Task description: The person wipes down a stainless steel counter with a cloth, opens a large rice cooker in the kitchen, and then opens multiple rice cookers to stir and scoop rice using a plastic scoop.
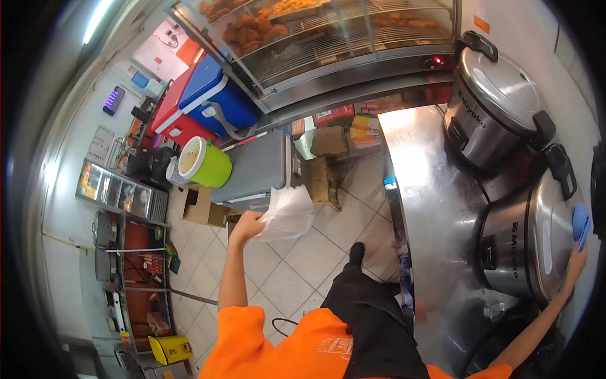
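Note:
A thin whitish plastic bag [287, 213] hangs from my left hand [248, 226], whose fingers are closed on its edge above the tiled floor. At the far right, my right hand [576, 258] is closed on a blue scoop [581, 222], beside the lid of the nearer steel rice cooker [527, 237]. A second steel cooker [489, 104] stands behind it on the metal counter [429, 189]. Both cookers have their lids on.
A grey cooler box [255, 165] stands on the left, with a green bucket [213, 165] beside it. Blue [218, 95] and red coolers [172, 104] sit behind. A glass food warmer [315, 44] spans the back. A cardboard box [205, 207] lies low at the left.

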`<state>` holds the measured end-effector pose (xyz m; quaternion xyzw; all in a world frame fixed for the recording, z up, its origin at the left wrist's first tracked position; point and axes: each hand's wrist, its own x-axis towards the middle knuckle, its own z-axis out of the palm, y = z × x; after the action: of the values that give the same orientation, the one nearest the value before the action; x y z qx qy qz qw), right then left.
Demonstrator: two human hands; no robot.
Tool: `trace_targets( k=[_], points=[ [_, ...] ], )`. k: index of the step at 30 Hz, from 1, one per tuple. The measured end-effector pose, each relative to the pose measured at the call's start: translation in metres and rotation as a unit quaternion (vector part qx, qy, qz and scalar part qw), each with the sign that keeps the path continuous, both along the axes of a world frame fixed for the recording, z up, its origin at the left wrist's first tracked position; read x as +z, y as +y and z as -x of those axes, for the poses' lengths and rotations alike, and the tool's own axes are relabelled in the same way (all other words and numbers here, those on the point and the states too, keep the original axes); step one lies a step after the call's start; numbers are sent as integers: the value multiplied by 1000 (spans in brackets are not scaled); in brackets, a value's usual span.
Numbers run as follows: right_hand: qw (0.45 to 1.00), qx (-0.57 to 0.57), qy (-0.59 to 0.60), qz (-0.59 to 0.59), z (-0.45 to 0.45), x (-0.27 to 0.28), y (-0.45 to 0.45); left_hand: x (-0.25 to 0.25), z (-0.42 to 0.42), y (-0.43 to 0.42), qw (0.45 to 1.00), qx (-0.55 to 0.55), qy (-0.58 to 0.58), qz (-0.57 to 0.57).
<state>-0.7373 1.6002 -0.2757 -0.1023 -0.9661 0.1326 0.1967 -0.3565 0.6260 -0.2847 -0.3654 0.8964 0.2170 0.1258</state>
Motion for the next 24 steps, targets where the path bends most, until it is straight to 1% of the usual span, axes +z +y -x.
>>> trace_targets(
  k=[2, 3, 4, 5, 6, 7, 8, 9, 11, 12, 13, 14, 15, 16, 17, 18, 20, 21, 22, 23, 24],
  points=[
    [999, -24, -47, 2, 0, 14, -21, -4, 3, 9, 983, 44, 135, -112],
    [999, -26, -40, -2, 3, 12, -16, -2, 6, 9, 978, 66, 113, -164],
    [1000, 7, -12, -9, 8, 6, -10, 2, 7, 10, 977, 62, 119, -169],
    [999, 38, 14, -17, 6, 0, -5, 6, 10, 12, 971, 54, 170, -159],
    [999, 30, 20, -19, -2, 0, -7, 9, 14, 11, 963, 45, 221, -149],
    [999, -17, 28, -41, -7, 0, -11, 8, 15, 9, 941, 22, 293, -167],
    [995, -63, 37, -62, -9, 4, -17, 17, 19, 8, 939, 15, 298, -171],
    [995, -68, 43, -64, -15, 14, -35, 31, 21, 12, 929, 29, 313, -193],
    [980, -4, 196, 11, -58, 61, -145, 52, 25, 21, 917, 39, 329, -222],
    [964, 75, 188, 175, -92, 86, -235, 59, 30, 28, 907, 79, 329, -252],
    [942, 157, 171, 241, -134, 116, -336, 61, 38, 32, 894, 115, 329, -282],
    [916, 276, 143, 253, -162, 121, -402, 57, 47, 36, 893, 101, 330, -289],
    [869, 398, 96, 278, -189, 126, -468, 50, 55, 40, 889, 92, 332, -301],
    [809, 501, 33, 305, -215, 131, -534, 44, 66, 45, 886, 77, 332, -313],
    [744, 631, 42, 216, -224, 143, -579, 38, 78, 52, 871, 16, 348, -345],
    [702, 669, 26, 244, -232, 135, -614, 38, 90, 58, 870, -10, 341, -357],
    [688, 631, -25, 357, -242, 118, -663, 44, 104, 71, 881, -172, 353, -262],
    [703, 613, -19, 360, -240, 94, -661, 48, 110, 74, 873, -195, 366, -257],
    [771, 566, -125, 264, -237, 66, -652, 54, 113, 72, 868, -216, 359, -265],
    [816, 504, -233, 164, -232, 45, -639, 61, 116, 70, 873, -224, 350, -255],
    [810, 456, -329, 166, -223, 35, -619, 66, 119, 69, 877, -231, 342, -246]
  ],
)
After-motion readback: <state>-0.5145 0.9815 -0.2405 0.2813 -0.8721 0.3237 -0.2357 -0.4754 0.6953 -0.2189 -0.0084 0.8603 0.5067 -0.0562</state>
